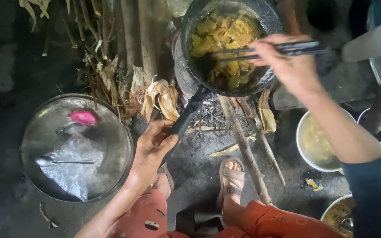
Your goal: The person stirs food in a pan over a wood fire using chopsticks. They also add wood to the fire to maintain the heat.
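We squat at a wood fire, steadying a pan and stirring its food.

Nearest us, our sandalled foot (231,176) rests on the dark ground beside long firewood sticks (243,141). Our left hand (153,147) has its grip closed around the long black handle (186,117) of the blackened round frying pan (199,66), which sits over the fire. To the left lies a wide round metal tray (36,132) with a metal spoon (62,161) on it. Farther off, our right hand (287,61) has its grip closed on dark chopsticks (261,50), their tips among the yellow food pieces (225,35) in the pan.
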